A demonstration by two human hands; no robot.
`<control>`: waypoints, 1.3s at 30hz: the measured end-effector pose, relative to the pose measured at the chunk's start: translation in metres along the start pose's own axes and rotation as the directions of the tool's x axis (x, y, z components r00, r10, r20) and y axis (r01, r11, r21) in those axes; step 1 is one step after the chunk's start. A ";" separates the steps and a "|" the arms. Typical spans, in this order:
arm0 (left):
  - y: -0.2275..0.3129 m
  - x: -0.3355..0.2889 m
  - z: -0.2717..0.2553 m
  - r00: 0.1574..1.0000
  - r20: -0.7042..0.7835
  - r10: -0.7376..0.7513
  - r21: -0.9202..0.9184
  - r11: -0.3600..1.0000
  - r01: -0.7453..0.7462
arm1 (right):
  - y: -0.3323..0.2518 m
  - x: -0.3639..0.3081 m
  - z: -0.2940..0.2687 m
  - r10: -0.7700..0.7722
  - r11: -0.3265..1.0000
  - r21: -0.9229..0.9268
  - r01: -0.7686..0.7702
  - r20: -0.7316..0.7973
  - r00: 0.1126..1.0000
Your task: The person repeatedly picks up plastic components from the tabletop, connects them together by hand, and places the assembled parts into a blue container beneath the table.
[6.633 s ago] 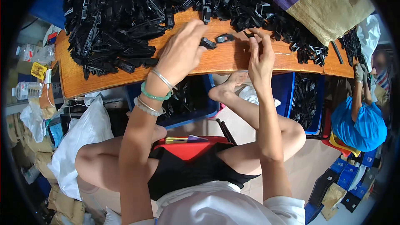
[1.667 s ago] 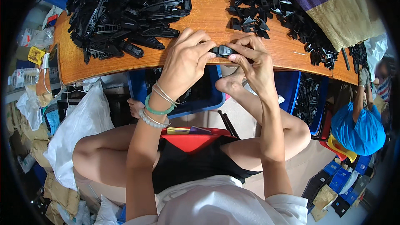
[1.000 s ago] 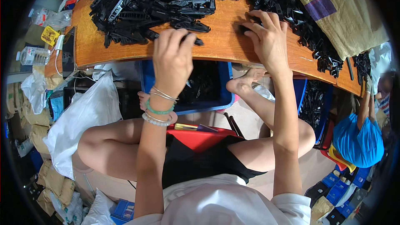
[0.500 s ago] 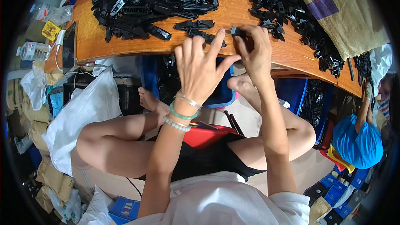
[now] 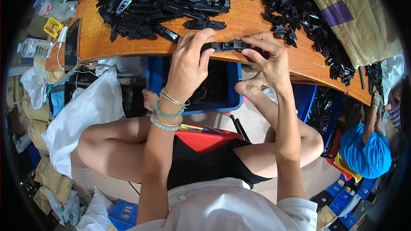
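Observation:
Near the front edge of the table, a long narrow black plastic part (image 5: 221,47) lies level between my two hands. My left hand (image 5: 190,57) pinches its left end between thumb and fingers. At its right end, thumb and fingertips of my right hand (image 5: 272,57) close on a small blocky black clip (image 5: 239,44), which touches the long part; whether they are joined, I cannot tell. Just beyond my hands rests another long black plastic part (image 5: 204,24). Behind it is a heap of similar long parts (image 5: 154,6), and to the right a heap of small black pieces (image 5: 295,13).
The wooden table (image 5: 96,40) curves across the front. Under it stands a blue bin (image 5: 236,96) with dark contents. A tan sack (image 5: 364,17) covers the right side. A person in a blue shirt (image 5: 366,149) sits at the far right. A white bag (image 5: 87,119) hangs at left.
My left hand, spread over the long part before, has closed on it and lifted it level. My right hand has shifted slightly down and right with the clip, which now meets the part's end.

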State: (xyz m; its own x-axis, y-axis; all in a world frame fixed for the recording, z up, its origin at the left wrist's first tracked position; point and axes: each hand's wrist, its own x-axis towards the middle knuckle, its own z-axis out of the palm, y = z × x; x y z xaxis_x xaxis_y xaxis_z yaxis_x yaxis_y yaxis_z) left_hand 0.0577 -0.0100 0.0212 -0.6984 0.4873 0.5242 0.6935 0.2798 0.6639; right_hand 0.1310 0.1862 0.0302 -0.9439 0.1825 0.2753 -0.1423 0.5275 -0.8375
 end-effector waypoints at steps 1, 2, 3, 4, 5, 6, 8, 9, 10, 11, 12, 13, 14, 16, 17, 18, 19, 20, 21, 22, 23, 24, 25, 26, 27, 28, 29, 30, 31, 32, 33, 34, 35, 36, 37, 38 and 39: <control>-0.001 -0.001 0.000 1.000 0.013 -0.007 -0.026 1.000 0.008 | 0.000 0.001 -0.002 0.076 0.996 0.051 -0.077 0.021 0.997; -0.002 -0.001 0.001 1.000 0.027 -0.014 -0.053 0.998 0.016 | -0.001 0.003 -0.003 0.079 0.996 0.049 -0.080 0.019 0.997; -0.001 0.000 0.003 0.999 0.045 0.003 -0.063 0.998 0.000 | -0.001 0.008 -0.002 -0.012 1.000 -0.004 0.012 0.059 0.998; -0.001 0.000 0.003 0.999 0.050 -0.001 -0.063 0.998 0.004 | -0.004 0.010 0.001 -0.100 0.993 -0.048 0.105 0.105 0.989; -0.001 0.001 0.003 0.999 0.052 -0.002 -0.066 0.998 0.006 | -0.008 0.013 0.009 -0.064 0.997 -0.036 0.070 0.129 0.990; -0.001 0.001 0.003 0.999 0.054 -0.003 -0.069 0.998 0.006 | -0.008 0.011 0.012 -0.060 0.997 -0.035 0.065 0.127 0.990; -0.004 0.002 0.005 0.998 0.056 0.009 -0.097 0.995 -0.004 | -0.007 0.009 0.014 -0.041 0.998 -0.033 0.044 0.092 0.995; -0.005 0.003 0.005 0.998 0.056 0.017 -0.121 0.993 -0.010 | -0.010 0.006 0.013 0.032 0.999 0.015 -0.034 0.085 0.996; -0.003 0.003 0.004 0.998 0.058 0.023 -0.125 0.992 -0.016 | -0.012 0.002 0.013 0.033 0.999 0.011 -0.034 0.078 0.996; 0.002 0.002 0.001 0.997 0.071 0.015 -0.161 0.987 -0.003 | -0.015 -0.003 0.012 0.009 0.999 0.049 -0.015 0.117 0.993; 0.005 0.003 -0.001 0.996 0.084 0.007 -0.197 0.980 0.010 | -0.017 -0.008 0.011 -0.015 0.996 0.087 0.002 0.154 0.988; 0.004 0.006 -0.001 0.997 0.035 0.074 -0.148 0.987 -0.068 | -0.021 -0.013 0.009 0.022 0.987 0.155 -0.041 0.124 0.992; 0.001 0.012 -0.001 0.986 -0.028 0.165 -0.026 0.986 -0.166 | -0.017 -0.014 0.003 0.024 0.988 0.149 -0.042 0.121 0.992; -0.004 0.022 0.007 0.986 -0.063 0.154 0.149 0.978 -0.143 | -0.001 -0.015 -0.022 -0.094 0.979 -0.198 0.043 -0.256 0.962; -0.001 0.029 0.010 0.988 -0.042 0.148 0.256 0.958 -0.132 | 0.005 -0.011 -0.033 -0.171 0.895 -0.446 -0.008 -0.360 0.917; 0.000 0.031 0.012 0.988 -0.042 0.151 0.256 0.957 -0.136 | 0.009 -0.007 -0.041 -0.271 0.752 -0.653 -0.093 -0.434 0.859; 0.000 0.033 0.017 0.988 0.005 0.154 0.263 0.953 -0.150 | 0.014 -0.006 -0.046 -0.276 0.749 -0.656 -0.094 -0.437 0.856; 0.000 0.033 0.021 0.986 0.052 0.157 0.271 0.948 -0.165 | 0.022 -0.006 -0.048 -0.110 0.787 -0.572 -0.232 -0.500 0.859; 0.003 0.032 0.026 0.981 0.038 0.191 0.239 0.951 -0.195 | 0.028 -0.007 -0.049 0.059 0.798 -0.477 -0.368 -0.546 0.835; 0.004 0.030 0.029 0.979 0.059 0.194 0.226 0.953 -0.202 | 0.031 -0.007 -0.048 0.059 0.799 -0.476 -0.369 -0.548 0.835; 0.006 0.028 0.033 0.979 0.056 0.197 0.196 0.959 -0.204 | 0.034 -0.008 -0.047 0.063 0.836 -0.421 -0.351 -0.562 0.825; 0.007 0.027 0.035 0.978 0.054 0.200 0.167 0.964 -0.206 | 0.038 -0.009 -0.047 0.069 0.870 -0.365 -0.332 -0.576 0.814; 0.009 0.026 0.033 0.979 0.058 0.197 0.170 0.964 -0.204 | 0.032 -0.010 -0.045 0.073 0.871 -0.361 -0.333 -0.575 0.815; 0.011 0.026 0.029 0.981 0.026 0.192 0.164 0.967 -0.194 | 0.025 -0.012 -0.043 0.078 0.877 -0.361 -0.316 -0.543 0.836; 0.013 0.026 0.026 0.982 -0.005 0.187 0.158 0.970 -0.184 | 0.021 -0.014 -0.040 0.082 0.884 -0.360 -0.299 -0.510 0.856; 0.013 0.027 0.024 0.982 -0.004 0.189 0.153 0.971 -0.186 | 0.022 -0.015 -0.043 0.082 0.882 -0.362 -0.302 -0.513 0.855; 0.012 0.027 0.020 0.988 -0.038 0.150 0.224 0.965 -0.138 | 0.023 -0.018 -0.047 0.051 0.897 -0.370 -0.242 -0.456 0.888; 0.010 0.027 0.017 0.991 -0.074 0.114 0.291 0.953 -0.088 | 0.024 -0.019 -0.049 0.019 0.909 -0.374 -0.181 -0.398 0.917; 0.005 0.025 0.014 0.998 -0.026 0.052 0.293 0.955 -0.043 | 0.023 -0.019 -0.049 0.020 0.910 -0.373 -0.182 -0.399 0.917; 0.004 0.024 0.013 0.998 -0.024 0.052 0.293 0.955 -0.043 | 0.021 -0.017 -0.050 0.010 0.894 -0.418 -0.161 -0.342 0.940; 0.003 0.024 0.012 0.999 -0.001 0.045 0.240 0.970 -0.043 | 0.020 -0.017 -0.050 0.001 0.876 -0.462 -0.138 -0.283 0.959; 0.002 0.023 0.012 0.999 0.022 0.038 0.186 0.982 -0.042 | 0.020 -0.017 -0.049 0.002 0.876 -0.462 -0.138 -0.283 0.959; 0.002 0.023 0.014 0.998 0.045 0.037 0.132 0.990 -0.042 | 0.019 -0.018 -0.047 -0.034 0.874 -0.472 -0.118 -0.302 0.953; 0.002 0.024 0.014 0.998 0.046 0.036 0.131 0.990 -0.042 | 0.018 -0.019 -0.045 -0.069 0.870 -0.483 -0.099 -0.319 0.945; 0.001 0.023 0.014 0.996 0.085 0.009 0.066 0.998 -0.014 | 0.013 -0.020 -0.041 -0.068 0.871 -0.482 -0.099 -0.318 0.946; 0.000 0.023 0.014 0.992 0.126 -0.016 0.001 1.000 0.016 | 0.006 -0.022 -0.037 0.057 0.890 -0.407 -0.204 -0.345 0.937; -0.004 0.022 0.014 0.991 0.130 -0.018 -0.012 1.000 0.020 | 0.001 -0.023 -0.032 0.183 0.893 -0.329 -0.308 -0.361 0.914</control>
State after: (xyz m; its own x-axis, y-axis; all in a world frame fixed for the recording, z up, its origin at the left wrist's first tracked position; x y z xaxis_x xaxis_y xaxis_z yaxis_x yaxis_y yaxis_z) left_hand 0.0419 0.0112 0.0232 -0.6820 0.5855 0.4383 0.6774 0.2797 0.6804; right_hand 0.1616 0.2089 0.0379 -0.7815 0.5629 0.2690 0.2618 0.6873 -0.6776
